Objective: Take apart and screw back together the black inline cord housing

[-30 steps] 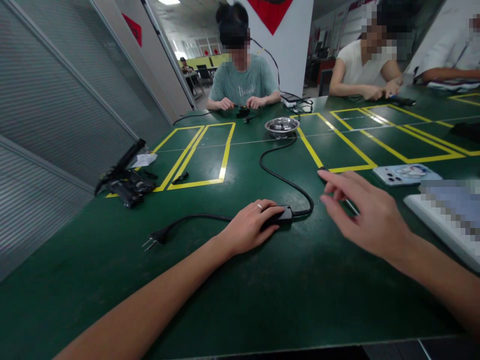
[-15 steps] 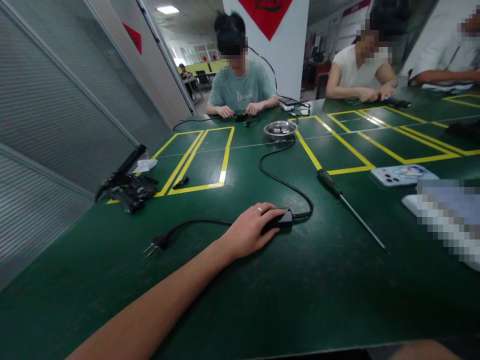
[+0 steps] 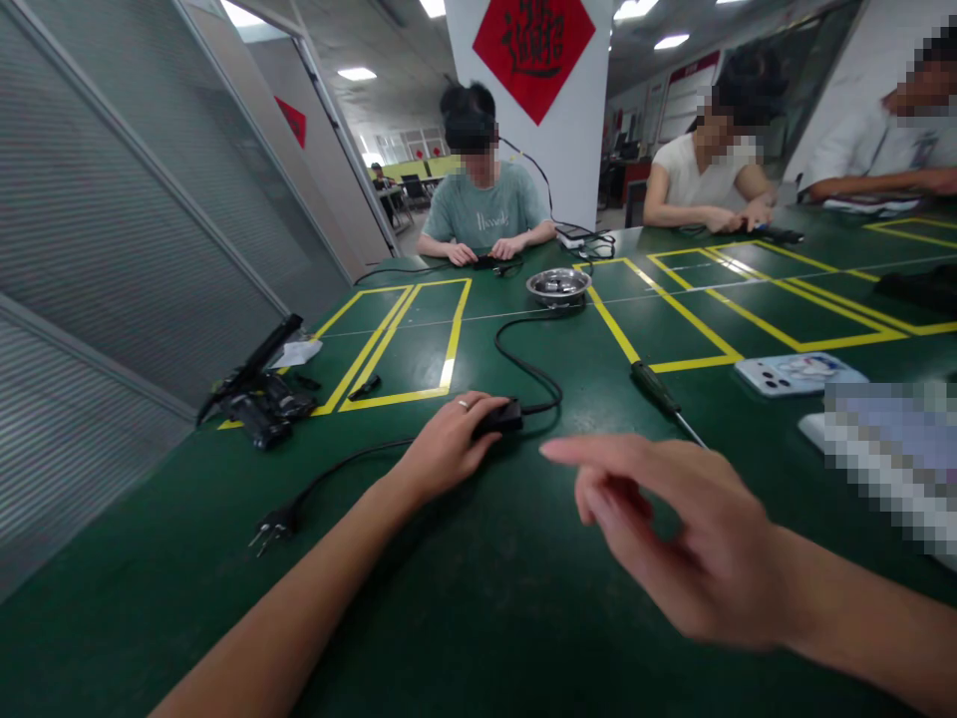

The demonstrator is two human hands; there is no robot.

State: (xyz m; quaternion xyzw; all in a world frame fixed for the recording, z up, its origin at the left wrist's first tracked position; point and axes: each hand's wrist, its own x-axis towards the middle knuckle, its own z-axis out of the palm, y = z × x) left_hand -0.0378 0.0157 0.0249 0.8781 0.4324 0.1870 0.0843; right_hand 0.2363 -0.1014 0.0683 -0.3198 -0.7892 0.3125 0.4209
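Observation:
My left hand (image 3: 453, 439) is closed over a small black power adapter (image 3: 504, 417) on the table, fingers on top and thumb along its near side. Its cord runs left to a plug (image 3: 275, 527) with bare metal prongs. From the adapter's other end a black cable (image 3: 515, 354) curls away towards the metal bowl. My right hand (image 3: 695, 543) hovers in the near right, slightly blurred, index finger stretched out and the others curled loosely, holding nothing. Beyond it lies a dark-handled screwdriver (image 3: 655, 389), its shaft partly hidden by that hand.
A metal bowl (image 3: 559, 287) with small parts sits beyond the adapter. Black packaged items (image 3: 261, 409) and a small black piece (image 3: 365, 387) lie left. A phone (image 3: 799, 374) and a pale, pixelated object (image 3: 882, 469) are at right. Several people sit around the green table (image 3: 478, 618).
My right hand has come into view from the lower right. My left hand and the adapter have shifted left, with the plug moving left and nearer. The camera has tilted up slightly.

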